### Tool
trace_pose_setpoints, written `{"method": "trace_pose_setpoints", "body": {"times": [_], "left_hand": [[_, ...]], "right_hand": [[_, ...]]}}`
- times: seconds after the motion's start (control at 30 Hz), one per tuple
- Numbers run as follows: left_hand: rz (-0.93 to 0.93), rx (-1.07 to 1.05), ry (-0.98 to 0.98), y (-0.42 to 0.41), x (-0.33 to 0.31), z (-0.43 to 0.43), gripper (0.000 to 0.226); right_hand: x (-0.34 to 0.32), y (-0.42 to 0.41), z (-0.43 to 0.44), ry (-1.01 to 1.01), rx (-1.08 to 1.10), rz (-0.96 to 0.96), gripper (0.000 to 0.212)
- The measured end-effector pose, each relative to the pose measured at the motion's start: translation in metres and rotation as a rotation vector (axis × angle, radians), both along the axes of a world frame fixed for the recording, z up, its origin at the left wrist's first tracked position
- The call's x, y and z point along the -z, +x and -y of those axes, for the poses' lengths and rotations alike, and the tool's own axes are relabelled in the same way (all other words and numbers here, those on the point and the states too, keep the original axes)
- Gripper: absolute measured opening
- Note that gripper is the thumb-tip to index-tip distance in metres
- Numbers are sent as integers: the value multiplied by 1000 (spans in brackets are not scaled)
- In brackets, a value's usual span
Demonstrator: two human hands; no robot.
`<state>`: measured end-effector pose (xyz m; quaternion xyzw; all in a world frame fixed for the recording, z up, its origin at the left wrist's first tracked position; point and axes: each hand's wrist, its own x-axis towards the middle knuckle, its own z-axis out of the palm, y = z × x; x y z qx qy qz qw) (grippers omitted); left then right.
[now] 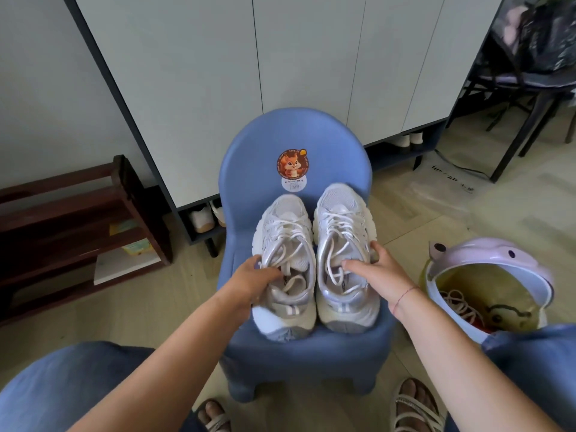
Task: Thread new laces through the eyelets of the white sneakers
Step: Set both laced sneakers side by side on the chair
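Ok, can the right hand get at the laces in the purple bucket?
Probably yes. The bucket stands open just right of the chair, laces lying uncovered inside, nothing between. But the right hand grips the right sneaker and would have to let go first.

Straight ahead of you stands a small blue chair (pixel 296 135) with a squirrel sticker (pixel 292 164) on its backrest. Behind it rises a white cabinet (pixel 218 73), with pale shoes (pixel 202 218) tucked in the gap underneath. To your left sits a dark wooden rack (pixel 78 213). To your right is a pink bin (pixel 486 254), its lid tipped open, with black furniture legs (pixel 531 129) beyond.
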<state>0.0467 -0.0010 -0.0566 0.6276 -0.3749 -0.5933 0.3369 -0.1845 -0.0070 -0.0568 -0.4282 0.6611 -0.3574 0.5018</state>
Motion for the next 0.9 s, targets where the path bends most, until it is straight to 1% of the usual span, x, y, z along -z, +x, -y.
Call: {"method": "trace_pose_setpoints", "body": {"times": [0.03, 0.13, 0.23, 0.3, 0.4, 0.5, 0.6, 0.67, 0.73, 0.77, 0.8, 0.83, 0.87, 0.9], "left_hand": [[-16, 0, 40, -1, 1, -5, 34], [-50, -13, 127, -2, -1, -15, 17], [-44, -57, 144, -4, -4, -17, 16], [-37, -78, 136, -5, -5, -17, 18], [10, -83, 120, -6, 0, -14, 31], [-7, -142, 92, -6, 4, -15, 36], [-6, -132, 84, -6, 5, -12, 36], [12, -113, 82, -3, 4, -10, 37], [35, -80, 71, -2, 0, -10, 42], [67, -67, 43, -3, -1, -10, 47], [148, -59, -19, -4, -5, -12, 53], [272, -60, -114, -6, -9, -14, 56], [399, -54, -241, -9, -15, -16, 53], [485, -21, -372, -12, -21, -19, 43]], "right_hand": [[1, -3, -4, 33, -20, 0, 78], [0, -6, -8, 102, -104, 4, 48], [5, -6, -1, 149, -124, -4, 47], [8, -8, 2, 159, -102, -7, 35], [3, -12, 1, 193, -93, 49, 18], [0, -14, -3, 184, -106, -2, 7], [-3, -14, -8, 193, -144, -51, 11], [-3, -15, -10, 209, -160, -5, 23], [-1, -13, -13, 206, -151, 32, 41], [-1, -10, -15, 158, -129, -13, 51], [-3, -8, -17, 82, -81, -116, 58], [-7, -5, -19, -20, 0, -249, 59], [-13, -1, -22, -140, 81, -343, 51], [-21, 4, -26, -251, 118, -361, 39]]}}
